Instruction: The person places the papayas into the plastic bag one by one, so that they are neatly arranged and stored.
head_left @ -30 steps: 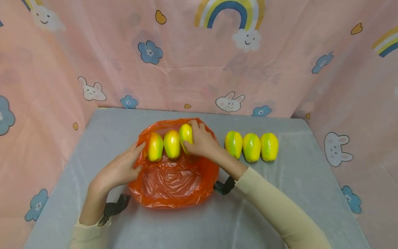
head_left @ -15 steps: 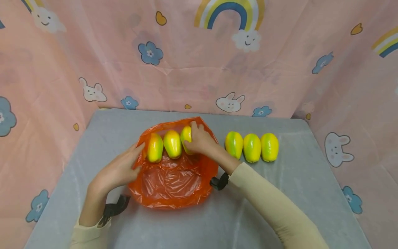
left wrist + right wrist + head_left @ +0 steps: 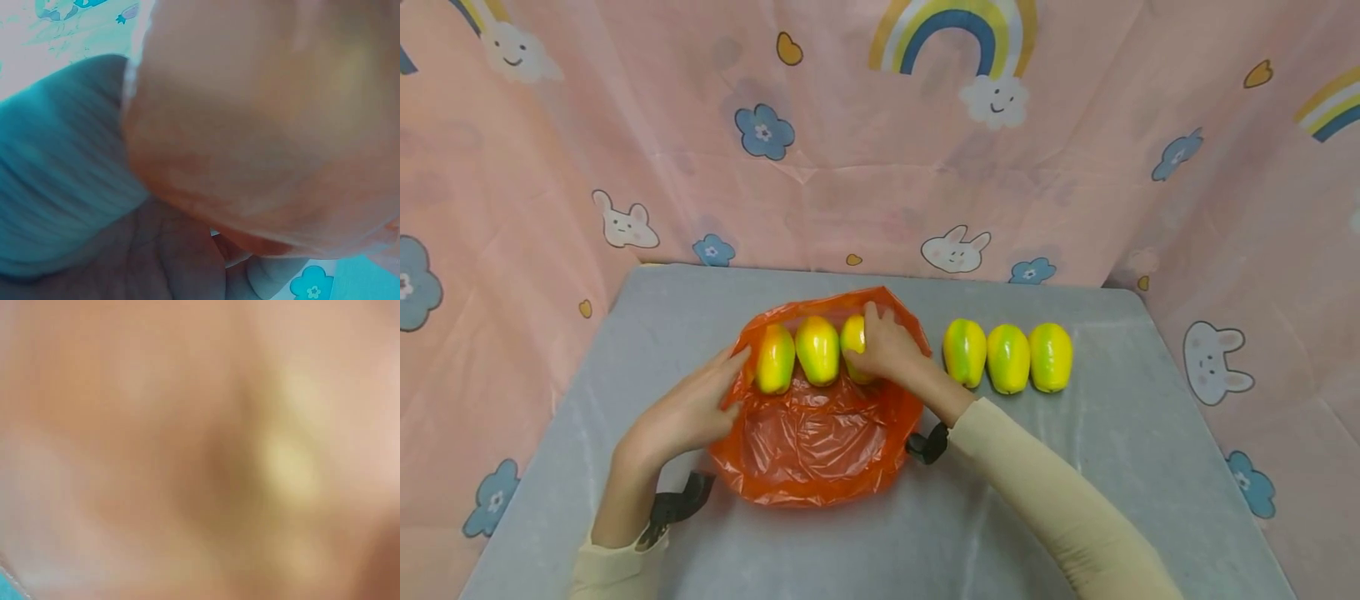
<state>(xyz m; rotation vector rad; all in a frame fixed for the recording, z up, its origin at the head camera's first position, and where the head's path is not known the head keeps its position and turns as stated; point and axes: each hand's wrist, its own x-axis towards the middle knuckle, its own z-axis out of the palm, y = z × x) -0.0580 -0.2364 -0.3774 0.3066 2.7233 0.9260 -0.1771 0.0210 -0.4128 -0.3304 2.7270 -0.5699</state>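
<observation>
Inside the orange bag (image 3: 812,433), right hand (image 3: 891,343), fingers curled round a yellow fruit (image 3: 853,335) beside two others (image 3: 817,350); left hand (image 3: 692,407), fingers spread, at the rim (image 3: 808,498); I judge placing underway; gentle release next.

**Open plastic bag (image 3: 820,437), mouth upward**

Crinkled, translucent and orange-red, it lies on the table (image 3: 1120,433), left of centre and near the far edge. Within, in a row toward that edge, sit a left fruit (image 3: 775,360), a middle fruit (image 3: 817,350) and a right fruit (image 3: 853,335), all glossy, oblong and yellow-green; the last is gripped and partly covered by the right hand (image 3: 889,343).
</observation>
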